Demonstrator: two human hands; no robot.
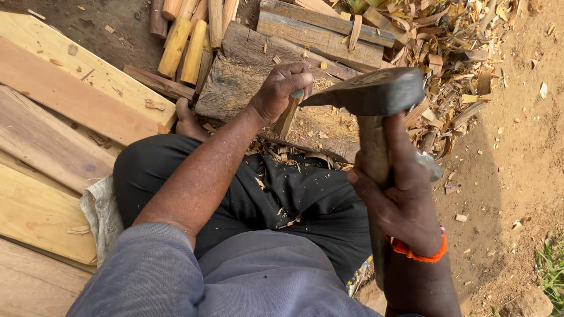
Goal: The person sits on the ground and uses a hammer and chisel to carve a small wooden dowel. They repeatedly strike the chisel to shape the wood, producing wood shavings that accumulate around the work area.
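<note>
My left hand [281,89] grips a short wooden stick [286,119] and holds it upright on a thick, weathered wooden block [241,73]. My right hand [399,196] is closed around the wooden handle [373,155] of a hatchet, raised close to the camera. The dark metal hatchet head [370,91] points left, its edge just right of the stick's top. An orange band circles my right wrist. I sit with dark trousers, wood chips scattered on my lap.
Pale planks [64,94] lie stacked at left. Several split, trimmed sticks [188,35] lie behind the block. Boards [323,29] and a heap of shavings and offcuts [452,53] fill the upper right. Bare dirt ground [517,164] lies at right.
</note>
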